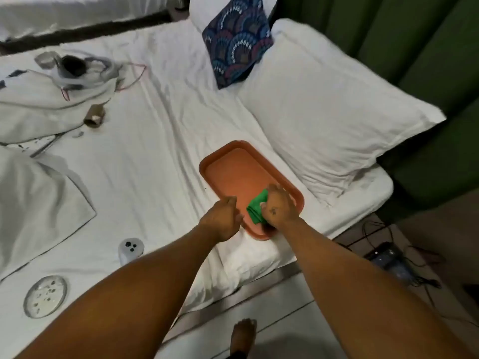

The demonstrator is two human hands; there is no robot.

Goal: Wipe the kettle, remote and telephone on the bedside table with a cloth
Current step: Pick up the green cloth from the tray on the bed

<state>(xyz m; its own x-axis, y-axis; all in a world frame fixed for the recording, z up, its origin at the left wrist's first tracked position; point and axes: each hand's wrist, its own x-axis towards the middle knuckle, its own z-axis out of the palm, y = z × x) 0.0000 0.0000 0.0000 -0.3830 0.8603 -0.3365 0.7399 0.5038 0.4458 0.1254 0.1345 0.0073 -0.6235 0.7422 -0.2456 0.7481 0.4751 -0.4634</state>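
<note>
A green cloth (256,208) lies bunched on the near end of an orange tray (233,169) that rests on the white bed. My right hand (281,207) presses down on the cloth and grips it. My left hand (224,216) rests at the tray's near left rim with its fingers curled; whether it grips the rim I cannot tell. No kettle, remote or telephone shows in this view.
A white pillow (331,120) and a patterned blue cushion (238,40) lie beyond the tray. A white device (130,248), a round glass dish (45,296), a cardboard tube (94,116) and tangled cables (85,71) sit on the bed at left. Cables and a dark device (388,257) lie on the floor at right.
</note>
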